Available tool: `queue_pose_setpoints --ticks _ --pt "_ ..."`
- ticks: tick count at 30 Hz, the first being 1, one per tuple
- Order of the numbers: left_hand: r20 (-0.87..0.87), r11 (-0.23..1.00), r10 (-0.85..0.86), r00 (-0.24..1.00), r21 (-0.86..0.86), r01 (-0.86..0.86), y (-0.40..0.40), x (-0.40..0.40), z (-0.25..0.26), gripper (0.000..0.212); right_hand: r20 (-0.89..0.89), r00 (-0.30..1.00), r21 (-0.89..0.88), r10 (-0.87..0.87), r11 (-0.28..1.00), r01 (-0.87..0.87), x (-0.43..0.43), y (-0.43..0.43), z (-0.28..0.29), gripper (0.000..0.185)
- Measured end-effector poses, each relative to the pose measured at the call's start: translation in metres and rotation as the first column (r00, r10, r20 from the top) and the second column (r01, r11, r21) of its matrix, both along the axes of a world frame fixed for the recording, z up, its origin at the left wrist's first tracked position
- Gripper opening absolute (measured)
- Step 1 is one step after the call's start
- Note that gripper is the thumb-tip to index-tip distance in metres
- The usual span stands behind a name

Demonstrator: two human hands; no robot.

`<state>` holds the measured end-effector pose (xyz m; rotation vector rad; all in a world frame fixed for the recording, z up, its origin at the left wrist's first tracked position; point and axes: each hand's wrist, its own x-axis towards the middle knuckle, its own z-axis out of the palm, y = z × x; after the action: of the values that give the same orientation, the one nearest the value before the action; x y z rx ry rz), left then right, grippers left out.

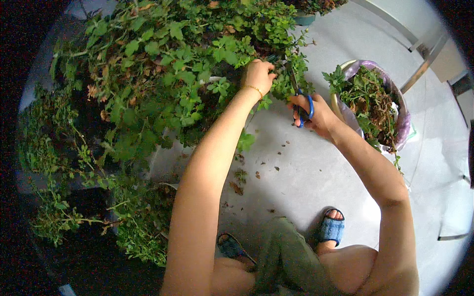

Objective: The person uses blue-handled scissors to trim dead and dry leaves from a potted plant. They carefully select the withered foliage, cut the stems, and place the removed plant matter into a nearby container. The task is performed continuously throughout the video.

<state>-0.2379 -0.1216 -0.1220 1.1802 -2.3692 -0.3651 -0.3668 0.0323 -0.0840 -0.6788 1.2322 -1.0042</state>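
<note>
My right hand point(316, 114) has its fingers through the blue handles of a pair of scissors point(310, 105). Their dark blades point up into the leaves at the right edge of a mass of leafy potted plants point(185, 74). To the left of the blades, my left hand point(258, 76) reaches among the green stems with its fingers curled. Whether a stem is between those fingers is hidden. A thin yellow bracelet point(254, 90) circles my left wrist. The leaves are mostly green, with dry brown ones point(103, 92) mixed in at the left.
A waste bin with a purple-and-white liner point(401, 122) stands at the right, filled with cut stems and leaves point(370, 103). Brown leaf scraps point(237, 188) lie on the grey floor point(296, 177). A green pot point(304, 19) stands at the top. My slippered foot point(331, 225) is below.
</note>
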Motion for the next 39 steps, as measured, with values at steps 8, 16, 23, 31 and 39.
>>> queue_pose_setpoints --ticks 8,16,23,31,39 --pt "-0.285 0.998 0.033 0.958 0.066 -0.015 0.003 -0.006 0.006 0.01 0.007 0.999 0.068 0.039 0.997 -0.04 -0.012 0.001 -0.001 0.026" --pt "-0.387 0.993 0.114 0.915 0.039 -0.107 0.023 -0.004 0.006 0.014 -0.043 0.989 -0.049 0.142 0.988 -0.144 -0.01 0.001 0.012 0.029" --pt "-0.444 0.973 0.229 0.866 0.091 -0.211 0.031 0.0 0.001 0.014 0.063 0.995 0.11 0.077 0.99 -0.084 -0.005 0.001 0.005 0.027" --pt "-0.485 0.959 0.252 0.837 0.01 -0.283 0.042 0.002 0.001 0.011 0.017 0.988 0.054 0.156 0.986 -0.157 0.0 0.004 0.009 0.026" --pt "-0.506 0.959 0.234 0.83 -0.021 -0.283 0.045 0.002 0.003 0.008 0.216 0.965 0.1 0.149 0.98 -0.173 -0.003 -0.006 0.009 0.024"
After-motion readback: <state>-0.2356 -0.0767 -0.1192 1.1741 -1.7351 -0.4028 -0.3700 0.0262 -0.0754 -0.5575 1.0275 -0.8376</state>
